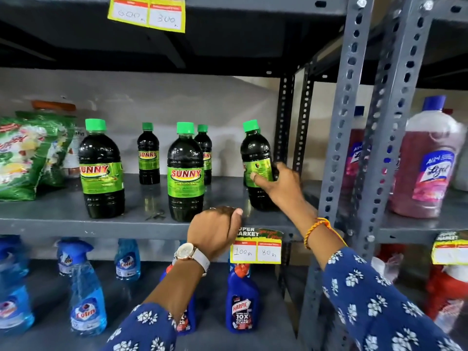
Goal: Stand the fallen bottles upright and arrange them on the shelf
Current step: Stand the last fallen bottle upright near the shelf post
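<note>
**Bottles upright on the grey shelf**

Packets of green detergent (22, 153) leaned at the left end of the shelf (63, 224). Next stood a large dark bottle (101, 171) with a green cap, a smaller one (148, 154) behind, then another large bottle (185, 173) hiding a small one (205, 153). The left hand (215, 230), wearing a watch (190, 252), rested loosely curled on the shelf's front edge, holding nothing. Above a yellow price tag (257, 250), the right hand (278, 184) gripped the rightmost bottle (255, 160), thumb across its label, tilted slightly with its base on the shelf. Pink bottles (428, 163) stood in the neighbouring bay.
</note>
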Motion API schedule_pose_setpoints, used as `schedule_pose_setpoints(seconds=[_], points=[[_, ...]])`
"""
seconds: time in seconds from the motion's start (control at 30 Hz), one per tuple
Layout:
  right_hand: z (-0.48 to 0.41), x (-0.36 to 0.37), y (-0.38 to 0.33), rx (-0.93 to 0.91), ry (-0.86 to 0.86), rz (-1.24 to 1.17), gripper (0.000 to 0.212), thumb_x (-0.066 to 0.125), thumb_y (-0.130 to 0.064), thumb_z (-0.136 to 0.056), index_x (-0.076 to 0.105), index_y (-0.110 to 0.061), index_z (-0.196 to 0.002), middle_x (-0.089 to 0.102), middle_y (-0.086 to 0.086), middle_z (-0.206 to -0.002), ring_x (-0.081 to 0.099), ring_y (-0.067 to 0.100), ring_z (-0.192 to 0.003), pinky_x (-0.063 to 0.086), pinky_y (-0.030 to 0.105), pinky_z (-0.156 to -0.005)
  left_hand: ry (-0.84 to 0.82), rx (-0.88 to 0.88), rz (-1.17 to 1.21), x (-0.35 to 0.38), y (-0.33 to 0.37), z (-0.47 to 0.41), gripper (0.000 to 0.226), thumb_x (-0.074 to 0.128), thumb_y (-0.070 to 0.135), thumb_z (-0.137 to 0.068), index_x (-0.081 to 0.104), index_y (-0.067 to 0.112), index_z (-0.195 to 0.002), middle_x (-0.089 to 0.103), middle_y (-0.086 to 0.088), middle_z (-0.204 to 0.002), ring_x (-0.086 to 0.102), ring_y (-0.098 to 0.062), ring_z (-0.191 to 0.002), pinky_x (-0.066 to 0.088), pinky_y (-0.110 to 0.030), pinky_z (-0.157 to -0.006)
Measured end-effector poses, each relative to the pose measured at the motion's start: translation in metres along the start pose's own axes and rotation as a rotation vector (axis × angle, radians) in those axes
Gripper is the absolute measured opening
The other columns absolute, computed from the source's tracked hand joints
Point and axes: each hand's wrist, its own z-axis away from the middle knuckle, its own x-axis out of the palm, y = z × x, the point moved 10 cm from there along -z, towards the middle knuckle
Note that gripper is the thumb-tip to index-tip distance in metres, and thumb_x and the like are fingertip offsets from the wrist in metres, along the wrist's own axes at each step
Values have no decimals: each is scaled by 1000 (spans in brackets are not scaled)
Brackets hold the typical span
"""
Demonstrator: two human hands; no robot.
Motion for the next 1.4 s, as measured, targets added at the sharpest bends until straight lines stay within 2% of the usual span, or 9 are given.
schedule_pose_setpoints(seconds=[0.17, 0.33, 0.47, 0.6, 0.7, 0.83, 1.0, 1.13, 1.4], points=[[4, 13, 14, 40, -42, -139, 38, 73, -34, -77, 63, -11, -106, 67, 1, -90, 65, 19, -85, 53, 31, -78, 5, -2, -9, -2, 0, 1, 43, 30, 32, -90, 57, 15, -62, 63, -6, -57, 56, -28, -47, 27, -23, -41], [6, 23, 33, 137, -94, -239, 43, 69, -40, -77, 59, -17, -112, 68, 4, -107, 64, 22, -100, 51, 39, -89, -3, 2, 2, 2, 0, 3, 46, 27, 34, -91, 61, 13, -66, 65, -5, -62, 57, -26, -51, 28, -23, -42], [8, 25, 37, 181, -126, -78, 84, 74, -54, -66, 33, -12, -126, 46, 7, -129, 46, 22, -117, 39, 33, -95, 4, 2, -12, 0, 1, 3, 43, 31, 31, -90, 61, 14, -64, 64, -4, -59, 57, -25, -48, 25, -22, -42], [6, 29, 45, 193, -141, -72, 71, 81, -34, -63, 44, -12, -119, 59, 6, -113, 57, 23, -104, 42, 30, -81, 15, -46, 1, -2, 0, 4, 42, 32, 31, -89, 47, 18, -53, 58, -3, -49, 52, -25, -42, 22, -20, -42], [8, 31, 47, 225, -182, -161, 61, 76, -24, -70, 44, -11, -120, 54, 3, -110, 54, 23, -108, 40, 29, -85, 6, -74, -6, -2, 0, 4, 41, 36, 29, -90, 45, 18, -51, 58, -5, -47, 51, -28, -41, 18, -22, -43], [6, 29, 39, 178, -144, -95, 85, 86, -39, -52, 42, -11, -120, 55, 1, -113, 54, 15, -104, 43, 29, -87, 0, -76, -18, -2, 0, 3, 40, 41, 25, -88, 46, 16, -49, 57, -7, -46, 50, -28, -39, 9, -20, -42], [9, 32, 39, 181, -196, -166, 62, 75, -18, -70, 47, -11, -125, 53, -1, -109, 50, 14, -101, 37, 25, -83, -7, -76, -34, -1, -1, 4, 44, 34, 29, -88, 48, 16, -48, 55, -4, -43, 48, -26, -36, 7, -16, -42], [7, 35, 39, 165, -198, -156, 72, 82, -22, -63, 43, -10, -123, 58, 2, -109, 55, 17, -103, 41, 28, -83, -13, -62, -27, -1, 1, 4, 37, 47, 21, -85, 44, 19, -49, 55, -4, -43, 48, -25, -36, 5, -13, -45], [9, 34, 39, 174, -201, -116, 75, 82, -26, -59, 44, -11, -122, 61, 5, -112, 57, 21, -105, 44, 30, -86, 11, -39, -34, 0, 0, 4, 37, 45, 22, -87, 51, 15, -51, 58, -4, -47, 48, -23, -37, 7, -14, -44]])
